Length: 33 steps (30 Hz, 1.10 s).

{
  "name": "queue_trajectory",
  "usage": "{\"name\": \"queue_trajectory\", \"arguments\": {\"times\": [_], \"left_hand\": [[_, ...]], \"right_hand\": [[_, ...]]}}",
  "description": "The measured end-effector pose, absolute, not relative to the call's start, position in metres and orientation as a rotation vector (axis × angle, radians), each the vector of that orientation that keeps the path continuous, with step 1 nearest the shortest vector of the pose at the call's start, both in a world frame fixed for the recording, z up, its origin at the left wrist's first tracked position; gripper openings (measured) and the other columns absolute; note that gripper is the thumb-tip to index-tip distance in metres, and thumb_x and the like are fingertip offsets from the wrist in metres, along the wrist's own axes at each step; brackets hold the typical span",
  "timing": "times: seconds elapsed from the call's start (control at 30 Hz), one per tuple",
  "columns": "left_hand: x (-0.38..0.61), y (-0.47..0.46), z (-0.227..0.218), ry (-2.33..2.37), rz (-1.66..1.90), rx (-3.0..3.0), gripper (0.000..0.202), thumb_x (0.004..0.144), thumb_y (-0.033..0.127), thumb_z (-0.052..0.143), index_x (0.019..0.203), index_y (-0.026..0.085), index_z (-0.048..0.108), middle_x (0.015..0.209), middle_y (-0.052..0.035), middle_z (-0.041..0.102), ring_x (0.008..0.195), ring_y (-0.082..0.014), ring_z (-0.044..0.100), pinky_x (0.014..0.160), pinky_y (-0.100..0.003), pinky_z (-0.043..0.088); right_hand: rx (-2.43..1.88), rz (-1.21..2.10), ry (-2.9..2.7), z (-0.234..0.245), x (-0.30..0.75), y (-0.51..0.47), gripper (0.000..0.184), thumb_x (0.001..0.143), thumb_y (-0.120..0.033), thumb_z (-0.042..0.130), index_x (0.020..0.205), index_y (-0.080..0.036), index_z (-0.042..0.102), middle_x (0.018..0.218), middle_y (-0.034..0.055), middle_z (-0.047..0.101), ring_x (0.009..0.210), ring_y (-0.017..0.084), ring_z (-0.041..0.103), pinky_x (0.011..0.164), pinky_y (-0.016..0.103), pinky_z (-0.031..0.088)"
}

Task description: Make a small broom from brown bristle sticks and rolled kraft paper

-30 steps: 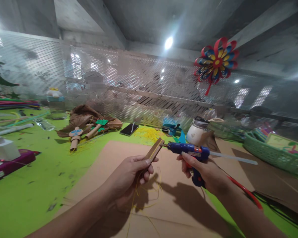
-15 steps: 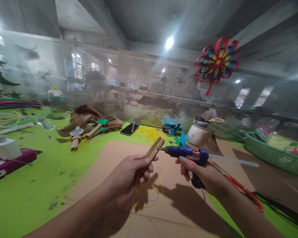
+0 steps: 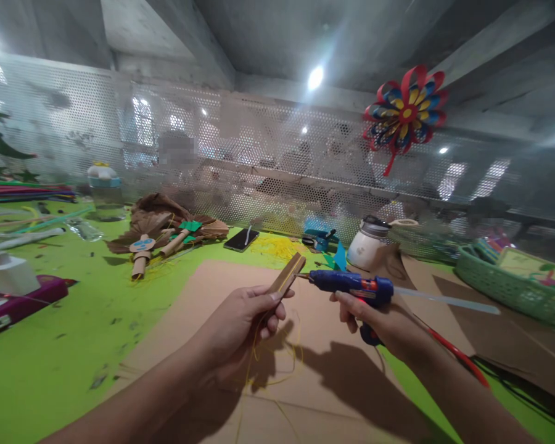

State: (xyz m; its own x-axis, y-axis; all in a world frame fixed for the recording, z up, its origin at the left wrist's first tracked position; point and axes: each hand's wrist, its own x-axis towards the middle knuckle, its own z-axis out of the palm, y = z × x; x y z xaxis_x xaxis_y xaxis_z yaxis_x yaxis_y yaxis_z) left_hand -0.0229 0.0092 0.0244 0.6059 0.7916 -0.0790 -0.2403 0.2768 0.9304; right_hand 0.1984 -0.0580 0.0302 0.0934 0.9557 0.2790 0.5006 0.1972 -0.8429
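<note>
Head view: at the frame's centre, our left hand (image 3: pixel 246 322) pinches a brown strip (image 3: pixel 287 274) between thumb and fingers, yellow thread (image 3: pixel 301 353) trailing below. Right of centre, our right hand's (image 3: pixel 383 320) fingers wrap a blue glue gun (image 3: pixel 349 283), its nozzle (image 3: pixel 303 275) at the strip's edge; we cannot tell whether they touch.

A craft workshop under a concrete ceiling (image 3: pixel 277 37).
The green worktop (image 3: pixel 50 364) carries brown card (image 3: pixel 203 290), paper dolls (image 3: pixel 142 246) towards its far edge and coloured sticks (image 3: pixel 28 192) at the far left corner; a glue gun (image 3: pixel 351 285) is above the card, a looped flower (image 3: pixel 407 114) above the far edge.
</note>
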Motion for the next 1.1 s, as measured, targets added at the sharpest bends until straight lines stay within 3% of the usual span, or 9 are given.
{"name": "queue_trajectory", "arguments": {"times": [0.37,0.57,0.87,1.1], "left_hand": [[-0.023,0.011,0.023,0.632,0.766,1.102,0.021,0.076,0.024,0.066,0.090,0.009,0.066,0.063,-0.0007,0.056,0.051,-0.0064,0.042,0.045,-0.020,0.027],[-0.020,0.011,0.023,0.658,0.783,1.112,0.013,0.077,0.022,0.062,0.075,0.009,0.063,0.061,-0.0012,0.057,0.049,-0.0052,0.043,0.045,-0.020,0.025],[-0.020,0.010,0.022,0.665,0.774,1.129,0.019,0.081,0.021,0.059,0.093,0.007,0.064,0.062,-0.0001,0.056,0.049,-0.0046,0.043,0.044,-0.018,0.026],[-0.019,0.013,0.019,0.651,0.785,1.156,0.015,0.081,0.023,0.059,0.073,0.010,0.061,0.062,-0.0011,0.057,0.049,-0.0046,0.044,0.045,-0.018,0.028]], "right_hand": [[-1.499,0.641,-1.648,0.029,0.195,-0.061,0.038,0.081,-0.052,0.060,0.064,-0.018,0.061,0.054,0.0026,0.058,0.049,0.014,0.053,0.046,0.027,0.037],[-1.457,0.640,-1.679,0.023,0.196,-0.060,0.037,0.082,-0.051,0.060,0.063,-0.019,0.059,0.056,0.0019,0.057,0.051,0.014,0.053,0.048,0.027,0.040],[-1.526,0.532,-1.580,0.031,0.193,-0.059,0.042,0.078,-0.055,0.061,0.060,-0.018,0.058,0.051,0.0023,0.054,0.045,0.013,0.048,0.043,0.027,0.037],[-1.423,0.620,-1.677,0.020,0.195,-0.059,0.035,0.081,-0.051,0.060,0.067,-0.019,0.060,0.055,0.0005,0.052,0.048,0.012,0.047,0.044,0.026,0.038]]}}
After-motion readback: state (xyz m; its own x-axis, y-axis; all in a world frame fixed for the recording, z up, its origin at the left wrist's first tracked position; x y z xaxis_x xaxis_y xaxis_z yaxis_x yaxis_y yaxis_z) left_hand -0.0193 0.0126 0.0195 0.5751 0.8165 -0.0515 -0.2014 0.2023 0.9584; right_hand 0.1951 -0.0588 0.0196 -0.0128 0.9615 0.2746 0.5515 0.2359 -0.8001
